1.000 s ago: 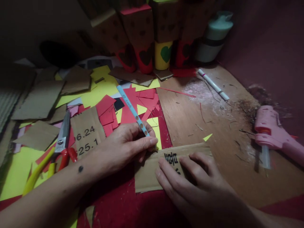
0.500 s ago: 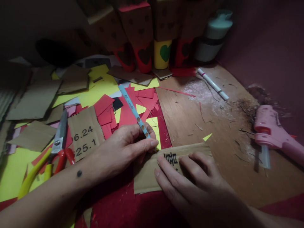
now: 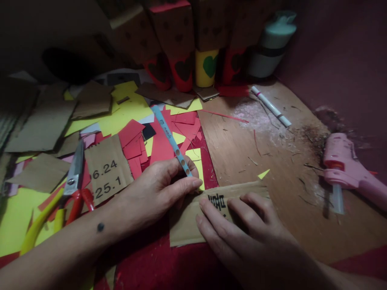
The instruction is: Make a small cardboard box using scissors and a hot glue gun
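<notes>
A light-blue pencil [image 3: 171,141] with printed letters and brown dots is pinched between the thumb and fingers of my left hand [image 3: 169,181]. Its lower end is hidden behind the thumb, near the upper edge of a cardboard piece [image 3: 184,225]. My right hand [image 3: 248,225] lies on that cardboard with its fingers spread, pressing it against the dark red surface and partly covering its black print. Left of my left hand lies another cardboard piece [image 3: 105,167] printed with numbers. Scissors [image 3: 72,181] with yellow and red handles lie partly beneath my left forearm.
A pink glue gun [image 3: 341,161] stands at right on the wooden board [image 3: 232,149], with a white marker [image 3: 270,106] farther back. Red and yellow paper scraps [image 3: 133,141] and cardboard cover the left side. Several decorated boxes and cups [image 3: 207,68] line the back beside a pale bottle [image 3: 269,46].
The pencil has turned slightly in my left fingers, so its lettering shows differently. Both hands and the cardboard stay almost in place.
</notes>
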Motion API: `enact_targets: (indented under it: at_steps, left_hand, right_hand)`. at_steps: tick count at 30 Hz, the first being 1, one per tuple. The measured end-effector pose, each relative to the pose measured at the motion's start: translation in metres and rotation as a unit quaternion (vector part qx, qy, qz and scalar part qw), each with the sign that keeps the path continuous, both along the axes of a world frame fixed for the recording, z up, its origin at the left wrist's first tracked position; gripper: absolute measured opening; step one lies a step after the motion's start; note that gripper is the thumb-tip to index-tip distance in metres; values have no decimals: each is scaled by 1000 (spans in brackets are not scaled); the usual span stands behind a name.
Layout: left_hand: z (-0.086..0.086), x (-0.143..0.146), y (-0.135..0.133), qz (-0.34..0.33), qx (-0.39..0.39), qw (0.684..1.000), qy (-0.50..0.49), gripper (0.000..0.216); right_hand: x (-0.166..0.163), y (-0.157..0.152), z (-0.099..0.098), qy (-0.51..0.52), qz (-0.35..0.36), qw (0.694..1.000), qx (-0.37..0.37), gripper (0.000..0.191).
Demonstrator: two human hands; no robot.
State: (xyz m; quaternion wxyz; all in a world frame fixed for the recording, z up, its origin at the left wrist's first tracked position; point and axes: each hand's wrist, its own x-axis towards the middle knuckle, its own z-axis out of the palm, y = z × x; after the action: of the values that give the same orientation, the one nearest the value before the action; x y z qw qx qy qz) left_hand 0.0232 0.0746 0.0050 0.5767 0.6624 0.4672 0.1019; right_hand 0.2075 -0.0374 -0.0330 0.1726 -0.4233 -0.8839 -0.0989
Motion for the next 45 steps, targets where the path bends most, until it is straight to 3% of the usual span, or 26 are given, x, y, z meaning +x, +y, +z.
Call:
enact_targets:
  at_steps: [5, 10, 18, 26, 45]
  left_hand:
    - [-1, -2, 1, -20, 22, 999, 15, 23]
    - [-1, -2, 0, -28, 50, 998, 34, 24]
    - [-1, -2, 0, -7, -20, 1000, -7, 22]
    - [-3, -2, 0, 6, -16, 1000, 2, 23]
    - [0, 0, -2, -50, 107, 990, 75, 28]
  right_hand:
    - [0, -1, -2, -18, 6, 1000, -17, 44]
    - [-1, -2, -7, 31, -13, 999, 8, 48]
    - [-1, 1, 1, 2, 2, 1000, -11, 45]
    - [0, 0, -1, 0, 3, 1000, -15, 45]
    - [1, -2, -4, -7, 9, 1000, -18, 45]
